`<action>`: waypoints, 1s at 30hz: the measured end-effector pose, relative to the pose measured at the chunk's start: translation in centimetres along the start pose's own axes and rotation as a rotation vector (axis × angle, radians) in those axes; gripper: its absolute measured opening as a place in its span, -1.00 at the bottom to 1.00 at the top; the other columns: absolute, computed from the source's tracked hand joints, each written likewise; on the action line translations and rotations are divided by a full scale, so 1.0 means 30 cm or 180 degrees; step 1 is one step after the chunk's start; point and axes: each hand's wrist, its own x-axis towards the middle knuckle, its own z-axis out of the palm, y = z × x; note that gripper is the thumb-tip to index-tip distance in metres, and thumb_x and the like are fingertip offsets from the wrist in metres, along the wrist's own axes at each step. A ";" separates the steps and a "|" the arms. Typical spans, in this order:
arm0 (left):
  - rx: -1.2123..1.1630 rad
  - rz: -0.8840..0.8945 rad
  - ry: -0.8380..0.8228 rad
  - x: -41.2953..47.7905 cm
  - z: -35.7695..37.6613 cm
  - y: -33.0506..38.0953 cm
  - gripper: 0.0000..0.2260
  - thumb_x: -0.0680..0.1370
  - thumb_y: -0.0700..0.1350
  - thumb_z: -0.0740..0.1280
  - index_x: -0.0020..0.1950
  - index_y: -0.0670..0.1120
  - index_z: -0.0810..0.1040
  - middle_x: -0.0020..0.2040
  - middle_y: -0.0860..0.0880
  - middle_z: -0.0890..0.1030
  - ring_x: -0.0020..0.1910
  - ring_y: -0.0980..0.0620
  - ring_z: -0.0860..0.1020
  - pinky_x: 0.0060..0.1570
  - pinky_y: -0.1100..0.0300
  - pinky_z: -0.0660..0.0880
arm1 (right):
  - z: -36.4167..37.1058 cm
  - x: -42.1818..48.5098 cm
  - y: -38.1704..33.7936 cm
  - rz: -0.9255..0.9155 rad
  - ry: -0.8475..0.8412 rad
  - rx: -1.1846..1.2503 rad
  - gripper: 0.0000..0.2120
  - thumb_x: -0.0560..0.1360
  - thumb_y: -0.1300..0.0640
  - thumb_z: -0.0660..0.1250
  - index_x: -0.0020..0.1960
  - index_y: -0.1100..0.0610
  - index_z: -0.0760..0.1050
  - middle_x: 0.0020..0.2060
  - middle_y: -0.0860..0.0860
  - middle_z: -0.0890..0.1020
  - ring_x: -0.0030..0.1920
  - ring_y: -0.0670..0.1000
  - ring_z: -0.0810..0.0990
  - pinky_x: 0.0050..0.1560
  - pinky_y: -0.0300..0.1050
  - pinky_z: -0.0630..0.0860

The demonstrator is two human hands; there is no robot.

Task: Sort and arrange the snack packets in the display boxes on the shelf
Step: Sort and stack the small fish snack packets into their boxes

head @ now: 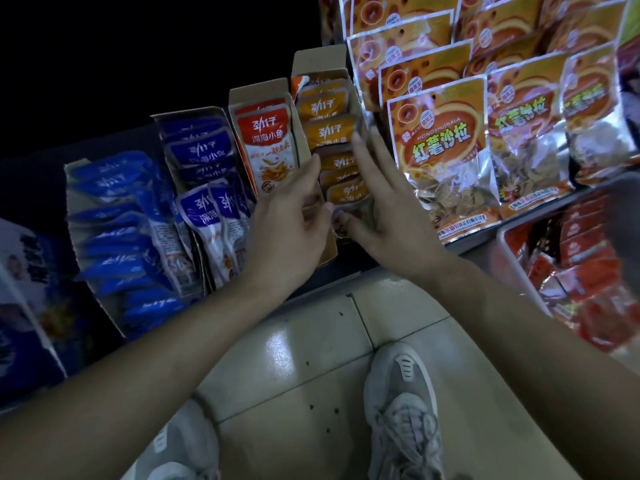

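Item: orange display box (317, 62), mid-shelf, between the red-packet box (266, 140) on its left and the large sweet-potato bags (440, 143) on its right, its orange packets (329, 131) overlapping in a row from far to near. Left hand (291, 216) curls thumb and fingers round the box's near-left corner. Right hand (381, 202) lies wide, fingers straight, along the row's right edge. Advised handling: brace the box, press the row square leftward, and avoid creasing the near packets.

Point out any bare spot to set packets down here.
Bare: only the tiled floor between the shelf edge and the shoes. Crowded: packet boxes side by side up to the orange bags, left hand and right hand at the yellow box.
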 end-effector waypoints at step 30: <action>0.3165 0.0063 0.0498 -0.142 -0.379 -0.121 -0.35 0.51 0.36 0.23 0.40 -0.08 0.50 0.41 -0.03 0.44 0.32 -0.25 0.36 0.13 -0.12 0.21 | 0.172 0.093 -0.284 -0.0516 -0.0403 0.0006 -0.23 0.45 0.06 0.48 0.55 0.17 0.21 0.33 0.09 0.32 0.35 0.09 0.37 0.37 -0.02 0.43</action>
